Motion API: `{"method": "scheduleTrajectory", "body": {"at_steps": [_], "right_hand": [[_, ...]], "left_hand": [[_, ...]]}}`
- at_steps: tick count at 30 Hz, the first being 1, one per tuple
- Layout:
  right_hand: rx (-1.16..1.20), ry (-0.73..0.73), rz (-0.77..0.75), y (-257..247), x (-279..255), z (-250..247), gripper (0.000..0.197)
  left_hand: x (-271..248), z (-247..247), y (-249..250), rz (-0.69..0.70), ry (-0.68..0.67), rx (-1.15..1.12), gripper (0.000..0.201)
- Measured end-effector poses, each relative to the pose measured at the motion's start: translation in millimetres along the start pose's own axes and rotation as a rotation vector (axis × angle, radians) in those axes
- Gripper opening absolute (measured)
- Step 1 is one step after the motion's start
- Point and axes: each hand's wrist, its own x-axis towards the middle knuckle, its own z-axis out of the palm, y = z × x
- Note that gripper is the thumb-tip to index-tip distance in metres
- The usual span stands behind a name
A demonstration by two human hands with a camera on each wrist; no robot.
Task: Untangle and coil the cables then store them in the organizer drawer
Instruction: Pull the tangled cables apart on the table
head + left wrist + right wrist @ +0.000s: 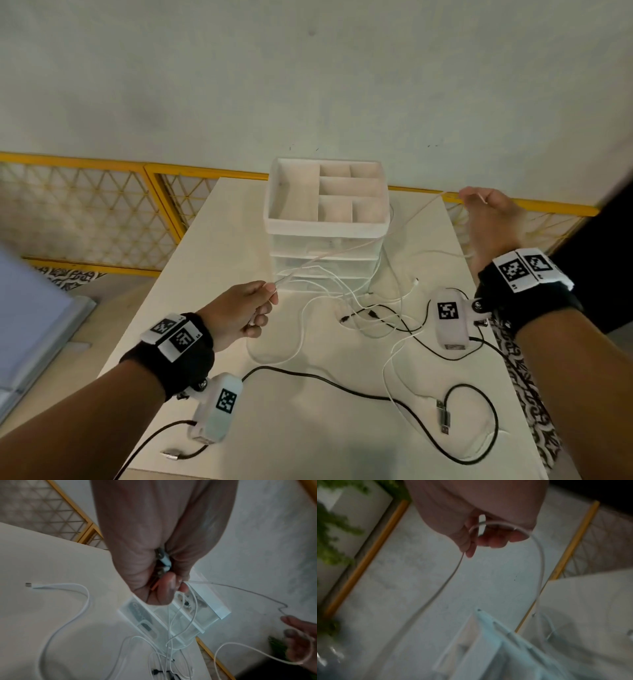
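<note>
Nearest, black cable [342, 382] loops loose across the white table [205, 260], its metal plug [444, 417] lying free. Mid-table: tangle of thin white cables [346, 305], resting just before the organizer [325, 219]. Left hand [239, 313], fingers curled, pinches one end of a white cable [352, 247]. The cable runs raised past the organizer's drawers to the right hand [493, 222], lifted at the far right, fingers curled round it.

Pale wall [308, 68], yellow lattice fence [85, 205], white table [212, 240].
</note>
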Motion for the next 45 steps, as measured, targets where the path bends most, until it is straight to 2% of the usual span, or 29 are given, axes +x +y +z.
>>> {"method": "scheduleTrajectory", "body": {"at_steps": [2,4,7,10,14,15,17,19,20,21,22,23,25,26,27,28,29,30,32,34,36,37,38,40,43,45], "right_hand": [[-0.178,-0.082,-0.051,13.1,13.0,-2.6,0.009],[-0.378,-0.127,-0.069,22.0,27.4,-9.7,0.022],[-0.510,-0.149,-0.050,22.1,33.7,-20.5,0.038],[-0.417,-0.198,0.050,21.5,36.8,-17.0,0.039],[-0.220,-0.193,0.108,15.9,47.9,-1.7,0.012],[-0.189,-0.234,0.122,15.8,47.8,1.4,0.011],[-0.242,-0.396,0.213,30.7,46.4,4.0,0.037],[-0.628,-0.499,0.222,46.7,36.4,4.6,0.062],[-0.818,-0.453,0.160,49.8,28.6,5.9,0.068],[-0.861,-0.401,0.084,47.4,18.3,8.0,0.069],[-0.767,-0.421,0.018,38.2,2.5,11.9,0.068],[-0.607,-0.503,-0.051,28.7,-15.0,16.3,0.067],[-0.350,-0.840,-0.107,-1.6,-65.3,31.2,0.068],[-0.337,-1.003,-0.135,-11.1,-89.9,40.8,0.069],[-0.344,-1.105,-0.187,-16.7,-111.3,52.7,0.061],[-0.392,-1.145,-0.243,-15.7,-126.7,64.3,0.043],[-0.448,-1.136,-0.279,-8.4,-132.4,74.5,0.023],[-0.524,-1.098,-0.272,2.5,-130.0,81.1,0.012],[-0.697,-1.031,-0.160,29.1,-106.8,82.2,0.024],[-0.842,-0.921,0.008,48.9,-77.9,69.3,0.028],[-0.879,-0.779,0.179,59.5,-52.2,53.4,0.019],[-0.871,-0.706,0.207,59.6,-41.7,48.2,0.018],[-0.871,-0.639,0.178,57.9,-32.7,45.8,0.019],[-0.896,-0.493,0.018,51.8,-17.4,49.2,0.022],[-0.813,-0.260,-0.208,37.2,-14.3,61.5,0.011],[-0.707,-0.162,-0.231,38.1,-18.8,66.0,0.011]], "left_hand": [[-1.3,0.4,0.6,-0.008,0.017,-0.011,0.032],[-5.6,-1.0,-0.2,-0.029,0.039,0.001,0.034],[-16.1,-4.6,-4.3,-0.060,0.046,0.046,0.035],[-21.9,-9.1,-8.3,-0.050,0.045,0.121,0.037],[-20.9,-7.8,-3.8,0.028,0.028,0.110,0.037],[-20.8,-5.8,-0.3,0.045,0.031,0.109,0.037],[-20.0,-2.4,7.5,0.076,0.049,0.116,0.038],[-18.8,-0.6,16.2,0.111,0.079,0.125,0.041],[-17.9,-0.1,20.9,0.131,0.092,0.142,0.043],[-17.1,0.2,26.0,0.150,0.104,0.172,0.045],[-16.4,0.9,30.9,0.168,0.114,0.215,0.048],[-16.1,2.2,36.0,0.187,0.120,0.276,0.049],[-15.8,6.8,46.1,0.245,0.105,0.440,0.051],[-16.1,10.7,51.2,0.288,0.077,0.523,0.051],[-17.0,14.3,56.4,0.335,0.041,0.605,0.049],[-19.0,17.3,61.2,0.383,0.008,0.693,0.048],[-22.1,18.1,65.9,0.428,-0.016,0.775,0.046],[-25.4,15.3,69.9,0.469,-0.026,0.835,0.043],[-32.3,-1.1,74.0,0.516,-0.012,0.847,0.037],[-38.3,-24.8,73.1,0.526,0.017,0.831,0.040],[-39.0,-46.6,64.3,0.453,0.017,0.894,0.042],[-36.2,-53.1,56.6,0.392,0.002,0.957,0.039],[-31.4,-57.0,47.9,0.336,-0.019,1.023,0.036],[-17.7,-59.2,27.7,0.233,-0.066,1.123,0.035],[3.8,-53.6,1.3,0.107,-0.061,1.160,0.041],[11.6,-45.8,-8.0,0.043,-0.050,1.189,0.039]]}}
